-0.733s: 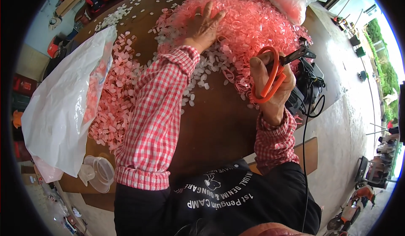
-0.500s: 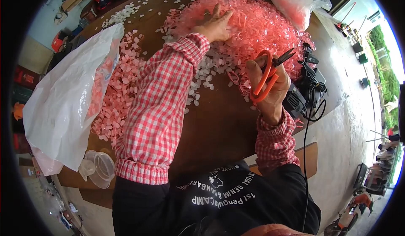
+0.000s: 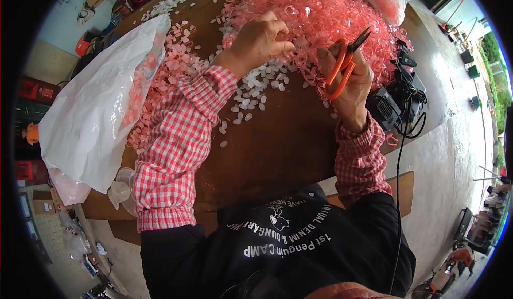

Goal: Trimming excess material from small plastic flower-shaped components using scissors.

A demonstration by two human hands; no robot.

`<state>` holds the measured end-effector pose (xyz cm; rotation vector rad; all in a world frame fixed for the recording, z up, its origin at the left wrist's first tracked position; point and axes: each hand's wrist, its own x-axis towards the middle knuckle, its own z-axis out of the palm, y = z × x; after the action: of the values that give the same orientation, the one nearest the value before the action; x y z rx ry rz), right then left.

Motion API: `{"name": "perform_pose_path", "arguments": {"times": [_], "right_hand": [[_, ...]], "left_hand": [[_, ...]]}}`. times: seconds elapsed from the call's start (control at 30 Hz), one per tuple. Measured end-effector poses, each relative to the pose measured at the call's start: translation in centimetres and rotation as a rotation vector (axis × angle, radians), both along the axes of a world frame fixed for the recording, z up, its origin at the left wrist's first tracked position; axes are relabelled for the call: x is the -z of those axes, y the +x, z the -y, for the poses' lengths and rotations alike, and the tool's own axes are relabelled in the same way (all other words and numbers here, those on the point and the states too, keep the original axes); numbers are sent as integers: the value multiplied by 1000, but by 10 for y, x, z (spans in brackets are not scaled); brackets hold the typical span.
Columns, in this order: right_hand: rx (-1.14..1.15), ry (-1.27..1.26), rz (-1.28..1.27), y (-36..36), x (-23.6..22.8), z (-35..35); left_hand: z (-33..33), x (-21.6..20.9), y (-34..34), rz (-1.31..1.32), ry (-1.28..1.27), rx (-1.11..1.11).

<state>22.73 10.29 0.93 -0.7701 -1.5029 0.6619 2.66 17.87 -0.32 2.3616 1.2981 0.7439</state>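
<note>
Orange-handled scissors (image 3: 336, 77) are gripped in my right hand (image 3: 355, 80), their dark blades pointing up and away, over the near right edge of a big heap of translucent pink plastic pieces (image 3: 315, 16). My left hand (image 3: 259, 40) is closed, fingers curled and thumb drawn toward them, just above the heap's near left side. Whatever sits between those fingertips is too small to make out. Below that hand, small white oval pieces (image 3: 262, 82) lie scattered on the brown table (image 3: 256, 149). Left of my left forearm spreads a second pile of pink oval pieces (image 3: 176, 53).
A white plastic bag (image 3: 96, 112) with pink pieces at its mouth lies at the left. Clear plastic containers (image 3: 122, 189) stand beside my left sleeve. A dark device with a cable (image 3: 390, 106) is at the right edge. Another bag of pink pieces (image 3: 382, 0) sits at the far right.
My left hand has drawn back from the heap toward me, its spread fingers now curled in. My right hand keeps the scissors, blades tilted more upward. The whole view has shifted slightly.
</note>
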Motion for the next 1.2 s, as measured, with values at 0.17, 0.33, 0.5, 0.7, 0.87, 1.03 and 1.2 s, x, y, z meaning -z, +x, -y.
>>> {"name": "perform_pose_path", "arguments": {"times": [0.17, 0.33, 0.5, 0.7, 0.87, 1.03, 1.2], "right_hand": [[-28, -25, -52, -1, -5, 7], [-80, -43, -33, -9, -7, 12], [-60, -53, 4, -3, 10, 0], [-88, -29, 185, -19, 19, -9], [129, 139, 566, -21, 36, -27], [-111, -92, 282, -30, 40, -23], [176, -8, 387, -5, 41, -40]], "left_hand": [[59, 36, -4, -369, 117, -270], [19, 71, 0, -214, 403, -308], [-1, 0, 14, 306, 186, -219], [30, -38, 16, 1115, -643, -264], [40, -28, 19, 1288, -769, -49], [46, -28, 7, 1289, -841, -78], [48, -37, -38, 1086, -683, -392]]}}
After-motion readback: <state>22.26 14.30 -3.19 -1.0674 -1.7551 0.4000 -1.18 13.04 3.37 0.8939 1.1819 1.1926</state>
